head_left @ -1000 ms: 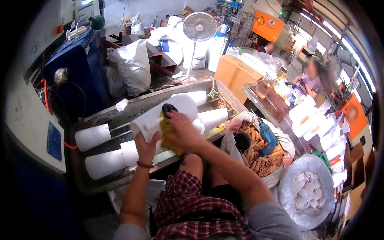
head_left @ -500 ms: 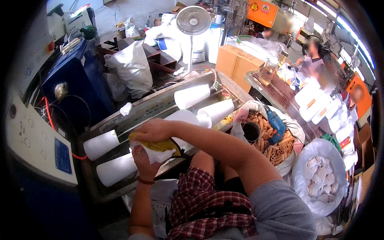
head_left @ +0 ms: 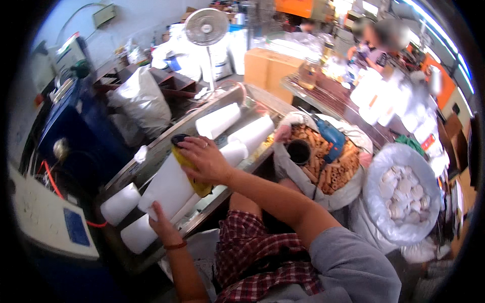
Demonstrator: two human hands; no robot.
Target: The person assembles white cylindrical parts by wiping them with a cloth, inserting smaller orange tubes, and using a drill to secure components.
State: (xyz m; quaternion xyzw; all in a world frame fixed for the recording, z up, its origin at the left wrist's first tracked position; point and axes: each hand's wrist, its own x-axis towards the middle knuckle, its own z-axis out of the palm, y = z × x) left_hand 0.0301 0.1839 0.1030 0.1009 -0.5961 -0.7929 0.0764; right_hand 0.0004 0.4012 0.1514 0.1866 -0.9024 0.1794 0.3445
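My left hand [head_left: 164, 227] grips the near end of a large smooth white cylinder [head_left: 169, 189], which lies tilted over a long wooden trough [head_left: 113, 242]. My right hand [head_left: 207, 161] is wrapped over a yellow pad with black edging [head_left: 201, 187] and presses it against the cylinder's right side. Whether the pad is cloth or something stiffer, I cannot tell. Around my hands, more white cylinders lie in the trough: one at the far end [head_left: 218, 121], one beside it [head_left: 252, 135], and two at the near left [head_left: 120, 203].
Right of the trough stands a sack of short orange-brown tubes [head_left: 338, 174] with a blue power drill [head_left: 329, 144] on top. A plastic-lined bag of pale round pieces [head_left: 404, 189] is farther right. A blue machine cabinet [head_left: 91, 136] is left; a fan [head_left: 206, 28] stands behind. Another person [head_left: 371, 50] sits far right.
My right hand has turned over and now lies with the yellow pad along the white cylinder's side. The left hand has moved down to its near end. The head view has shifted right.
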